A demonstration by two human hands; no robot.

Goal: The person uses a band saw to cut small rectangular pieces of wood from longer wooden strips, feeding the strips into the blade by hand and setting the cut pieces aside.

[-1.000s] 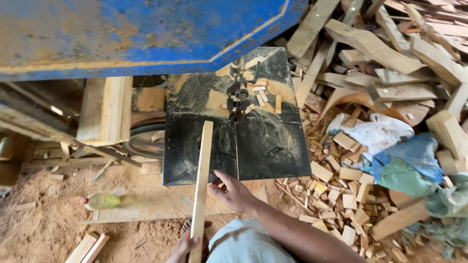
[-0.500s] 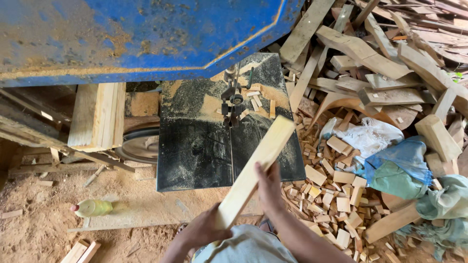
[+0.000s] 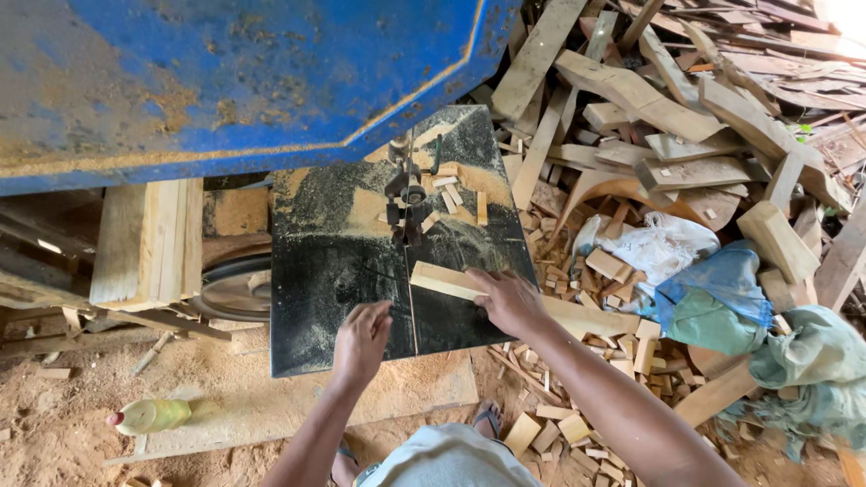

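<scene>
The left hand rests curled and empty on the dark saw table. Just right of it, the right hand presses flat on a pale wooden strip lying across the table. Best keep fingers clear. Beyond them the blade guide stands, apparently just short of the strip's end.
</scene>
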